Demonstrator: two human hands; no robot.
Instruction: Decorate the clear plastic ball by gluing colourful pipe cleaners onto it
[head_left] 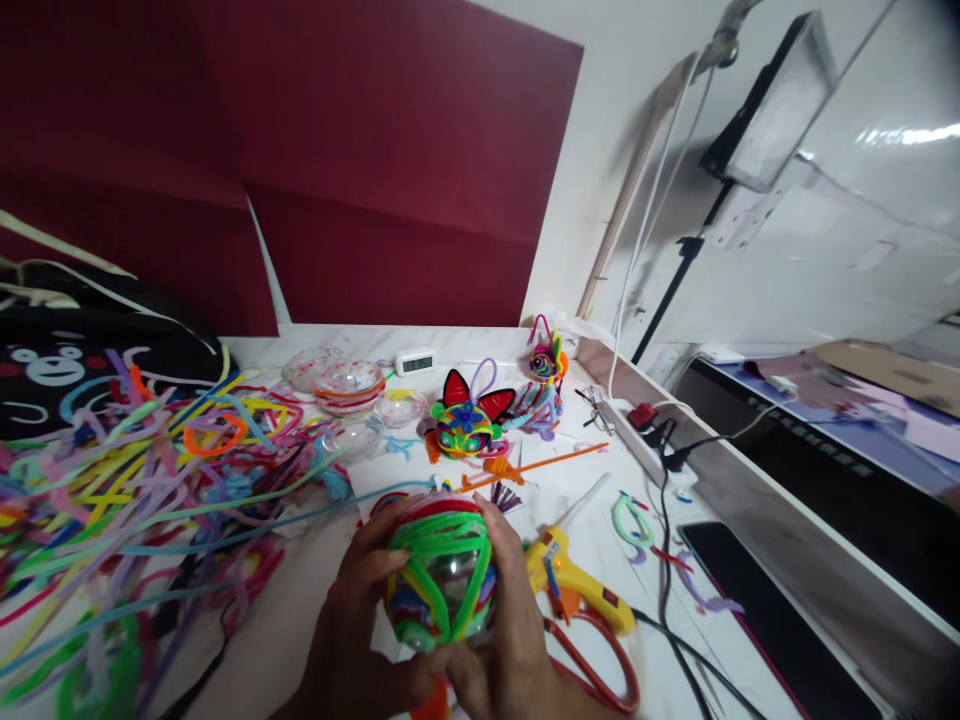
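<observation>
Between my two hands is a clear plastic ball (pixel 448 572), partly covered with green, red, yellow and blue pipe cleaners. My left hand (pixel 360 610) curls around its left side, and my right hand (pixel 516 610) is wrapped along its right side. Both thumbs meet near its lower edge. A bit of orange (pixel 430 700) shows beneath the hands; what it is I cannot make out. Just beyond the ball sits a finished-looking cat-like figure (pixel 466 430) of colourful pipe cleaners with red and black ears. A yellow glue gun (pixel 581 580) lies beside my right hand.
Loose pipe cleaners (pixel 187 480) pile up on the left by a black bag (pixel 97 340). Clear plastic half-shells (pixel 349 385) and a small digital clock (pixel 415 362) stand behind. Red-handled scissors (pixel 626 670), cables, a power strip (pixel 637 440) and a phone (pixel 772 610) lie right.
</observation>
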